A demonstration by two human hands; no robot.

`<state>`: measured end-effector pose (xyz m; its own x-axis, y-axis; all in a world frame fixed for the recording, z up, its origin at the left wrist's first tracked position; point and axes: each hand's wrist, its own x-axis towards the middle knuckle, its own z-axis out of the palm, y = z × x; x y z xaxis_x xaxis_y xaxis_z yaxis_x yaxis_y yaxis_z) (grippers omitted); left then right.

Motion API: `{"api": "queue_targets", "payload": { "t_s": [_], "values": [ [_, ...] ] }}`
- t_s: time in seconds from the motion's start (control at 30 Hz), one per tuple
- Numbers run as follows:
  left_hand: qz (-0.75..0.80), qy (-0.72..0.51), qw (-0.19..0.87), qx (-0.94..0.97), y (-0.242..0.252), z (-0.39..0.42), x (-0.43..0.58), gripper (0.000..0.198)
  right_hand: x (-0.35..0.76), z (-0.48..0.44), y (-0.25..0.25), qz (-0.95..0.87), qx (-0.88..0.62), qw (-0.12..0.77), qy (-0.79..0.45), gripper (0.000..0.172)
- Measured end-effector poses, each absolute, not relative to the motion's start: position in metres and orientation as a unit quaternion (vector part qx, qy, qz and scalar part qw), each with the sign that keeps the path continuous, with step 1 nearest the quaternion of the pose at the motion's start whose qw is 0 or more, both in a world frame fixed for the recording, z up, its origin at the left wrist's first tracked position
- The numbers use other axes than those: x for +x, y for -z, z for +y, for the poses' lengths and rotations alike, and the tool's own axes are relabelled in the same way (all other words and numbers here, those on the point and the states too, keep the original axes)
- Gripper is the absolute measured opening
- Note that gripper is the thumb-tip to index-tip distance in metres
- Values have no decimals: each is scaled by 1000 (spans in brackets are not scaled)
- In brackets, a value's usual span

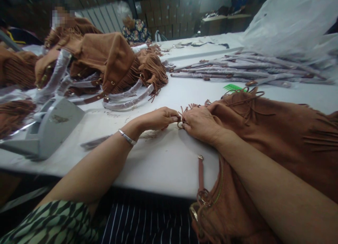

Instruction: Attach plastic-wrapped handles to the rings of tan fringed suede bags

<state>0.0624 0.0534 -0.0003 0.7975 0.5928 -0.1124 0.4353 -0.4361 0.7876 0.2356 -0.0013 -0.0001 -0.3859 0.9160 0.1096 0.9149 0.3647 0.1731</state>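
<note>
A brown suede handbag (264,131) with fringe and tied laces lies on its side at the right, under my right forearm. My right hand (199,122) is closed on the bag's edge beside a metal ring (180,125). Touching that spot from the left, my left hand (163,119) pinches a small brown leather tab (179,119) by the ring; the fingers partly hide it. A thin strap with a buckle (200,170) extends from the bag's zipped opening toward the table's middle.
Several finished brown bags (105,57) with wrapped handles are piled at the back left. A grey tape dispenser (50,127) stands at the left. Wrapped straps (237,68) lie at the back right, near a green comb (233,87). A co-worker (136,29) is across the table.
</note>
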Motion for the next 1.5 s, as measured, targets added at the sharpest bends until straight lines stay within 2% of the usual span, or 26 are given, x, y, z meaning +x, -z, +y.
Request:
{"api": "queue_targets", "payload": {
  "t_s": [0.37, 0.6, 0.9, 1.27, 1.5],
  "values": [
    [316, -105, 452, 828, 3, 54, 67, 22, 236, 1, 4, 827, 550, 1, -119, 26],
    [308, -98, 443, 836, 0, 54, 67, 31, 235, 1, 2, 829, 548, 2, -115, 23],
    [324, -97, 491, 803, 1, 52, 62, 28, 233, 1, 3, 829, 547, 6, -117, 26],
    [316, -113, 451, 827, -1, 51, 69, 21, 233, 3, 5, 827, 550, 14, -116, 26],
    [280, -76, 346, 892, 8, 60, 70, 26, 232, 3, 4, 819, 560, 16, -122, 24]
  ]
}}
